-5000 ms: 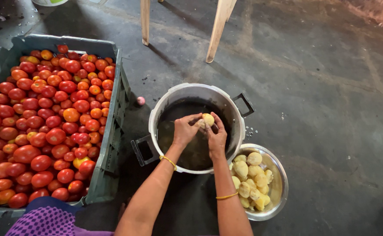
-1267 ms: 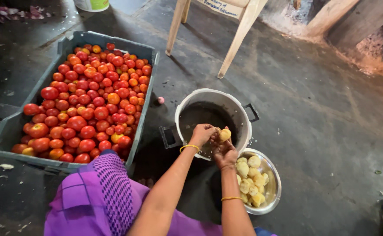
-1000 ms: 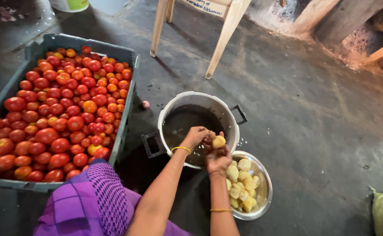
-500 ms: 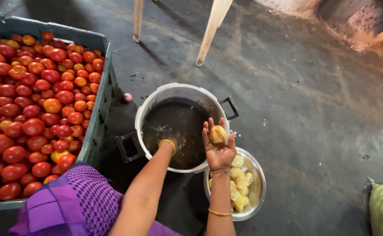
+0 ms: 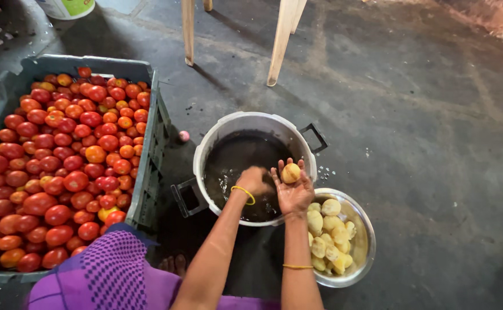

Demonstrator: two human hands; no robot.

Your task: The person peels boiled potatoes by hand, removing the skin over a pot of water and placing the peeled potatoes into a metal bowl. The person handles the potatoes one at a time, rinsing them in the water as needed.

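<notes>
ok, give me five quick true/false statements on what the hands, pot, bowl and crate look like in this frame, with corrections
1. The right hand holds a peeled yellowish potato on its open palm. True.
2. The left hand rests on the crate of tomatoes. False: it reaches into the pot, over dark water.
3. The steel bowl holds peeled potatoes. True.
4. The bowl sits left of the pot. False: it sits on the pot's right, touching it.
5. The grey crate is full of green apples. False: it holds red and orange tomatoes.

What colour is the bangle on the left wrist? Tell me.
Yellow: a thin bangle on the left wrist, seen in the head view.
</notes>
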